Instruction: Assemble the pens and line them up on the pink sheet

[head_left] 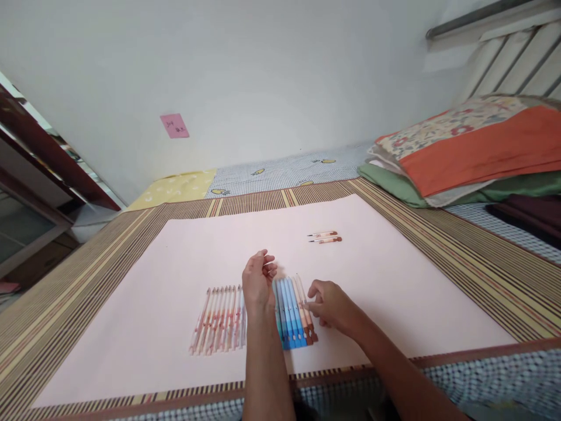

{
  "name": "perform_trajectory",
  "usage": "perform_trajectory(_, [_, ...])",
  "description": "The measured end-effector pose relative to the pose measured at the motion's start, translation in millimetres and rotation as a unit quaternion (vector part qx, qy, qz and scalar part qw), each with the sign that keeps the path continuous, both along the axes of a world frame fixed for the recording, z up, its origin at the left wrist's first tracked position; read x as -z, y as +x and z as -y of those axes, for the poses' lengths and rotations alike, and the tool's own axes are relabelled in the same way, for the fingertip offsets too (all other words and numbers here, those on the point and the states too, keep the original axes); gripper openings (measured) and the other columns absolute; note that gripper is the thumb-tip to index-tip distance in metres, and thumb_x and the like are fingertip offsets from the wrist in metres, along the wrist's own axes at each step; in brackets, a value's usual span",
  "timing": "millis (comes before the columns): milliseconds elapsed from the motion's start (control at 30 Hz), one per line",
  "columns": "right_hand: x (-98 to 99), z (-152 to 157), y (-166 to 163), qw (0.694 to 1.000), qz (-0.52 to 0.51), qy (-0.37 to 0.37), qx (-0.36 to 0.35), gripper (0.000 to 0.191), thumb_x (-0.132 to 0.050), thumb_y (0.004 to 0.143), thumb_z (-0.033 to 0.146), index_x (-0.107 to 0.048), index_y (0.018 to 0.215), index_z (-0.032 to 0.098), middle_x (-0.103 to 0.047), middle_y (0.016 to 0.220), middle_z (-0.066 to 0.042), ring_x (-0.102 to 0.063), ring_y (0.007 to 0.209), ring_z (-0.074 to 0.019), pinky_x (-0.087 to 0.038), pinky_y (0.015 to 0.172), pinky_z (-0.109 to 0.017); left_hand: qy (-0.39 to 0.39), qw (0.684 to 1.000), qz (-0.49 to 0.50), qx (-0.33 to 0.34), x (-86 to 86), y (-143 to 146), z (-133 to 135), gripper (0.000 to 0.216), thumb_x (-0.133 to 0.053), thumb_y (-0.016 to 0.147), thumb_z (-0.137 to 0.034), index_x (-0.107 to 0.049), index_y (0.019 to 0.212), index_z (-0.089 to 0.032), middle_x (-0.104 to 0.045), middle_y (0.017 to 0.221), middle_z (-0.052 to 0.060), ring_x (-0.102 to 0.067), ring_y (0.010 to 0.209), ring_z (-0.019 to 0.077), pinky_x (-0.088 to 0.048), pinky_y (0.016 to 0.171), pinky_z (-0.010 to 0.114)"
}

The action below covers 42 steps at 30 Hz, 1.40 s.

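A row of slim pens lies side by side on a pale pink sheet [175,263]. At its left are several white pens with pinkish patterns [218,321]. Further right come several blue pens [290,316], then brown-and-cream pens [307,318] at the right end. My left hand [259,280] hovers over the middle of the row with loosely curled fingers, holding nothing I can see; its wrist hides some pens. Beside the rightmost brown pen is my right hand [331,303], thumb and index finger apart, the thumb at or very near that pen. Two brown-capped pens [326,237] lie apart, further back.
A striped mat [131,245] lies under the sheet. Folded cloths, with an orange floral one [482,152] on top, are stacked at the right. Behind is a white wall [280,76] with a pink note [174,126]. A radiator [517,58] stands at upper right.
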State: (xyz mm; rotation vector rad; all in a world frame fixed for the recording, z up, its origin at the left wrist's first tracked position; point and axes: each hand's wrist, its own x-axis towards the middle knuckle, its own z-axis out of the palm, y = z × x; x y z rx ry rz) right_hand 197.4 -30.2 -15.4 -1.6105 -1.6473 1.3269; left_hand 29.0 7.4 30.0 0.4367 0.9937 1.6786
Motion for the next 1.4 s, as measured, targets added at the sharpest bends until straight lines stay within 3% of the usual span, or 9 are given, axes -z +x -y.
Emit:
perform_trajectory(100, [-0.2, 1.4, 3.7, 0.996, 0.023, 0.075, -0.041, 0.013, -0.065, 0.076, 0.021, -0.054, 0.081, 0.021, -0.060, 0.061, 0.004, -0.054, 0.047, -0.0120, -0.036, 0.052, -0.026, -0.001, 1.000, 0.004, 0.007, 0.7, 2.5, 0.0, 0.036, -0.081, 0.064, -0.036, -0.069, 0.087, -0.012, -0.067, 0.069, 0.003, -0.056, 0.051, 0.0074, -0.042, 0.049, 0.018])
perform_trajectory(200, [0.1, 1.4, 6.9, 0.991, 0.047, 0.112, -0.062, 0.015, -0.059, 0.071, 0.012, -0.057, 0.083, 0.021, -0.063, 0.068, 0.003, -0.055, 0.057, -0.0131, -0.037, 0.058, -0.026, 0.000, 1.000, 0.009, 0.011, 1.1, 4.1, -0.1, 0.035, -0.082, 0.064, -0.036, -0.068, 0.086, -0.012, -0.067, 0.069, 0.003, -0.056, 0.051, 0.0073, -0.042, 0.049, 0.018])
perform_trajectory(367, [-8.2, 3.7, 10.4, 0.987, 0.042, 0.126, -0.087, 0.020, -0.054, 0.069, 0.007, -0.063, 0.083, 0.019, -0.063, 0.070, 0.001, -0.054, 0.062, -0.0141, -0.037, 0.059, -0.025, -0.001, 1.000, 0.014, 0.010, 1.4, 3.1, -0.8, 0.034, -0.081, 0.065, -0.035, -0.068, 0.085, -0.012, -0.066, 0.068, 0.002, -0.056, 0.050, 0.0073, -0.040, 0.047, 0.018])
perform_trajectory(600, [-32.2, 24.2, 14.7, 0.969, -0.020, 0.095, -0.225, 0.025, -0.047, 0.064, 0.001, -0.062, 0.068, 0.019, -0.068, 0.074, 0.000, -0.059, 0.066, -0.0143, -0.040, 0.060, -0.024, 0.001, 1.000, 0.013, 0.009, 1.9, -0.5, -1.4, 0.033, -0.081, 0.065, -0.035, -0.069, 0.086, -0.011, -0.067, 0.069, 0.002, -0.057, 0.051, 0.0073, -0.042, 0.048, 0.018])
perform_trajectory(900, [-29.1, 38.6, 11.0, 0.965, 0.096, 0.106, -0.218, 0.022, -0.061, 0.058, 0.004, -0.061, 0.074, 0.020, -0.064, 0.079, 0.001, -0.053, 0.070, -0.0137, -0.030, 0.061, -0.024, -0.002, 1.000, 0.017, 0.015, 3.4, 1.2, -2.3, 0.032, -0.081, 0.065, -0.033, -0.069, 0.085, -0.012, -0.067, 0.067, 0.003, -0.056, 0.050, 0.0077, -0.040, 0.048, 0.018])
perform_trajectory(1400, [-31.9, 45.3, 8.6, 0.958, 0.119, 0.137, -0.222, 0.020, -0.060, 0.063, 0.005, -0.055, 0.075, 0.020, -0.063, 0.080, 0.002, -0.053, 0.070, -0.0122, -0.028, 0.061, -0.024, -0.013, 1.000, 0.022, 0.014, 3.5, 4.2, -3.0, 0.027, -0.077, 0.070, -0.030, -0.068, 0.087, -0.010, -0.066, 0.067, 0.003, -0.056, 0.049, 0.0076, -0.041, 0.047, 0.017])
